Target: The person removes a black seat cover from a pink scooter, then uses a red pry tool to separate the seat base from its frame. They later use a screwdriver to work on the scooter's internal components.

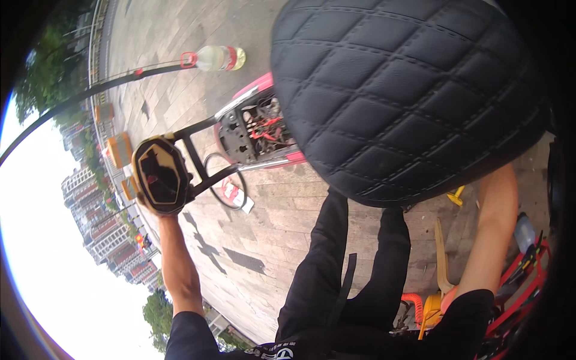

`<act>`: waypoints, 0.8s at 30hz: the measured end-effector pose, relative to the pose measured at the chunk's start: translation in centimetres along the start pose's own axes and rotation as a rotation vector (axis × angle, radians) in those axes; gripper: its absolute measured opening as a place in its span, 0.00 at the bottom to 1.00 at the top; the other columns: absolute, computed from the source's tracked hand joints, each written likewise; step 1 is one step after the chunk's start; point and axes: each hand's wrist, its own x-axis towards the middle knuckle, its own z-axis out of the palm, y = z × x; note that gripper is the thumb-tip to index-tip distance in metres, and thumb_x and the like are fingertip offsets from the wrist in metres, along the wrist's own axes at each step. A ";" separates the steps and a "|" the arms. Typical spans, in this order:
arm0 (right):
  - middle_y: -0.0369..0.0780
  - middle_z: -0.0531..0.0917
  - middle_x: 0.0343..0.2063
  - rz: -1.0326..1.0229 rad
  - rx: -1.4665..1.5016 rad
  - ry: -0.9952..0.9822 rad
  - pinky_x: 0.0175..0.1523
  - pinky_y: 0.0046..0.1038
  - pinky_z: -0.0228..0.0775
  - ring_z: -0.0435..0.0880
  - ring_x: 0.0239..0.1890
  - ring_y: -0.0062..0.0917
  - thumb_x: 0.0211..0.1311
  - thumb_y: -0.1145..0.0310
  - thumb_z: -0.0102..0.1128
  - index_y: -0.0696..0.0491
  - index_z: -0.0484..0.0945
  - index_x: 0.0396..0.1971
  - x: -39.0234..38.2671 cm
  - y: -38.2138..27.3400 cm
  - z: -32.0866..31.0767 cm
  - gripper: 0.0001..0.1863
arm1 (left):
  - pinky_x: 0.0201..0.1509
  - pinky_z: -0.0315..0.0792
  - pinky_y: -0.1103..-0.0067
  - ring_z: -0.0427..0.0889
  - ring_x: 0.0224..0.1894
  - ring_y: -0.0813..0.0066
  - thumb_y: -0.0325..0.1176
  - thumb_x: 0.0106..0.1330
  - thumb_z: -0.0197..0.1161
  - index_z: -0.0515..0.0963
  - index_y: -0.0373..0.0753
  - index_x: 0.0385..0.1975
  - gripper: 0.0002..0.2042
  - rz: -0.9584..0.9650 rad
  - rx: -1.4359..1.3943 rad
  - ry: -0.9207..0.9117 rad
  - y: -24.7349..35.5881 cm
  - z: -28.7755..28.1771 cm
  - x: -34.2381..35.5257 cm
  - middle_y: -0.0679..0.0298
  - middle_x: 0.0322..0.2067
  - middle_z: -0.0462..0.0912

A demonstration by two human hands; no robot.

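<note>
Black quilted seat (pixel 408 102): upper right, hides right hand; its grip cannot be told. Gold-rimmed black panel (pixel 161 174): left, hides left hand; grip likewise unclear. Seat partly blocks red vehicle (pixel 240 135). Nearby: bottle (pixel 219 59), red-and-white packet (pixel 233 193).

Short black sleeves (pixel 191 337), bare forearms (pixel 179 270), black trousers (pixel 313 264), narrow dark strap (pixel 347 282), white shirt markings (pixel 281 350)

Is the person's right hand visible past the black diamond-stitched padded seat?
No, the seat hides it; only the bare right forearm shows.
</note>
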 end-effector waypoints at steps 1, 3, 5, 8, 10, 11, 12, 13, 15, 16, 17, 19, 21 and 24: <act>0.43 0.83 0.39 -0.003 -0.023 -0.059 0.48 0.30 0.73 0.82 0.41 0.31 0.63 0.61 0.57 0.58 0.76 0.48 0.5 1.4 0.7 0.18 | 0.57 0.70 0.43 0.67 0.61 0.35 0.63 0.46 0.71 0.51 0.44 0.71 0.54 0.069 -0.034 0.077 -0.3 0.0 0.1 0.42 0.67 0.57; 0.43 0.82 0.42 0.007 -0.032 -0.110 0.50 0.30 0.72 0.81 0.43 0.30 0.64 0.59 0.56 0.59 0.75 0.50 1.6 3.7 2.3 0.20 | 0.57 0.71 0.46 0.67 0.62 0.37 0.66 0.46 0.69 0.53 0.46 0.71 0.54 0.128 0.033 0.112 -0.5 0.1 0.3 0.43 0.66 0.59; 0.43 0.82 0.44 0.044 -0.001 -0.126 0.51 0.29 0.71 0.80 0.45 0.29 0.66 0.57 0.55 0.59 0.74 0.52 0.5 5.7 2.4 0.22 | 0.60 0.70 0.47 0.64 0.64 0.36 0.70 0.46 0.65 0.53 0.48 0.71 0.54 0.068 0.009 0.032 -0.5 0.1 0.4 0.45 0.67 0.58; 0.43 0.81 0.48 0.163 0.083 -0.144 0.53 0.28 0.70 0.78 0.47 0.28 0.68 0.55 0.54 0.60 0.72 0.55 -6.8 7.7 -1.2 0.25 | 0.61 0.71 0.51 0.70 0.60 0.41 0.68 0.41 0.70 0.55 0.45 0.70 0.56 0.100 -0.054 0.138 -0.4 -0.4 0.4 0.47 0.64 0.65; 0.45 0.76 0.57 0.287 0.153 -0.095 0.61 0.28 0.64 0.74 0.57 0.30 0.72 0.51 0.49 0.60 0.69 0.60 -15.7 7.8 -5.1 0.29 | 0.61 0.71 0.53 0.70 0.61 0.44 0.67 0.41 0.71 0.55 0.44 0.70 0.56 0.119 -0.120 0.140 -0.4 -1.1 0.4 0.48 0.63 0.65; 0.47 0.73 0.60 0.345 0.090 -0.129 0.64 0.29 0.59 0.71 0.61 0.34 0.72 0.49 0.46 0.59 0.66 0.63 -20.8 7.2 -7.2 0.31 | 0.61 0.71 0.54 0.70 0.61 0.45 0.67 0.41 0.71 0.55 0.44 0.70 0.56 0.101 -0.136 0.134 -0.4 -1.6 0.4 0.48 0.63 0.65; 0.49 0.71 0.62 0.386 0.181 -0.204 0.66 0.30 0.58 0.70 0.63 0.41 0.72 0.45 0.41 0.61 0.65 0.63 -26.2 6.1 -9.2 0.35 | 0.61 0.71 0.55 0.70 0.61 0.46 0.66 0.40 0.71 0.55 0.43 0.69 0.56 0.070 -0.144 0.119 -0.4 -2.1 0.4 0.48 0.63 0.65; 0.50 0.69 0.63 0.500 0.211 -0.148 0.68 0.30 0.55 0.66 0.66 0.40 0.73 0.44 0.39 0.61 0.65 0.64 -31.8 4.1 -10.2 0.36 | 0.61 0.71 0.56 0.70 0.61 0.47 0.66 0.40 0.71 0.56 0.43 0.69 0.56 0.041 -0.155 0.096 -0.4 -2.7 0.4 0.48 0.63 0.65; 0.47 0.79 0.49 0.466 0.069 -0.395 0.59 0.31 0.62 0.75 0.52 0.36 0.74 0.45 0.37 0.61 0.74 0.54 -40.3 -1.5 -13.0 0.33 | 0.61 0.71 0.58 0.70 0.61 0.49 0.66 0.40 0.72 0.56 0.42 0.69 0.56 -0.024 -0.156 0.062 -0.3 -3.9 0.2 0.49 0.63 0.66; 0.39 0.76 0.32 0.489 0.070 -0.510 0.46 0.27 0.65 0.74 0.36 0.27 0.74 0.48 0.39 0.59 0.77 0.44 -44.1 -5.1 -14.1 0.28 | 0.61 0.71 0.59 0.70 0.61 0.50 0.65 0.40 0.72 0.56 0.42 0.69 0.56 -0.067 -0.149 0.043 -0.2 -4.3 0.1 0.49 0.62 0.66; 0.33 0.69 0.24 0.335 0.194 -0.472 0.39 0.22 0.63 0.68 0.30 0.19 0.74 0.53 0.45 0.57 0.76 0.41 -47.4 -9.4 -13.3 0.21 | 0.61 0.71 0.60 0.70 0.62 0.51 0.65 0.40 0.72 0.56 0.41 0.69 0.56 -0.111 -0.141 0.013 -0.1 -4.7 0.1 0.49 0.62 0.66; 0.32 0.72 0.24 0.479 0.519 -0.613 0.30 0.17 0.63 0.68 0.24 0.13 0.72 0.63 0.52 0.55 0.71 0.39 -52.6 -19.0 -13.0 0.10 | 0.62 0.71 0.61 0.70 0.62 0.53 0.64 0.39 0.73 0.56 0.41 0.69 0.56 -0.212 -0.098 -0.076 0.3 -5.2 0.3 0.50 0.62 0.66; 0.34 0.76 0.25 0.375 0.656 -0.645 0.29 0.17 0.69 0.74 0.23 0.13 0.73 0.65 0.50 0.54 0.69 0.36 -55.9 -28.6 -10.7 0.08 | 0.62 0.71 0.63 0.70 0.62 0.55 0.64 0.39 0.73 0.56 0.40 0.68 0.57 -0.315 -0.028 -0.169 0.5 -5.3 0.4 0.50 0.62 0.67; 0.35 0.77 0.27 0.143 0.812 -0.666 0.30 0.16 0.67 0.73 0.23 0.13 0.71 0.71 0.47 0.57 0.69 0.50 -58.2 -41.2 -6.9 0.11 | 0.59 0.72 0.70 0.71 0.59 0.64 0.61 0.37 0.75 0.55 0.36 0.67 0.57 -0.306 0.006 -0.181 0.4 -4.8 0.8 0.56 0.56 0.70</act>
